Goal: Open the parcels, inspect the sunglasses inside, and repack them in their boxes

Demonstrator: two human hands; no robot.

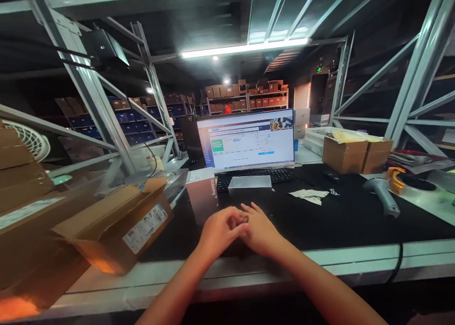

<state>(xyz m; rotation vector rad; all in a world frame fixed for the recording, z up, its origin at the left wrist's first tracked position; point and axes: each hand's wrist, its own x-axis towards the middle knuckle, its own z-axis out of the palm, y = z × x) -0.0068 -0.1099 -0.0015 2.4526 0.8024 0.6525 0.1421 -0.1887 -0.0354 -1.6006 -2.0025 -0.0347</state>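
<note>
Over the front of the black desk mat, my two hands meet. My left hand [221, 226] is closed, with thumb and fingers pinched against the fingers of my right hand [262, 228]. A small dark ring-like thing [244, 219] shows where they touch; whether it is worn or held I cannot tell. On my right hand some fingers stretch out and apart, and the rest are partly covered by the left. Just beyond stand a tall box [202, 197] with printed lettering and a low box with a pale top [250, 182].
An opened carton [117, 221] with a label stands left. Behind are a keyboard [280, 175] and a lit monitor [249, 142]. To the right lie crumpled paper [310, 195], a barcode scanner [384, 196] and an orange tape dispenser [396, 179]; cartons [344, 155] stand farther back.
</note>
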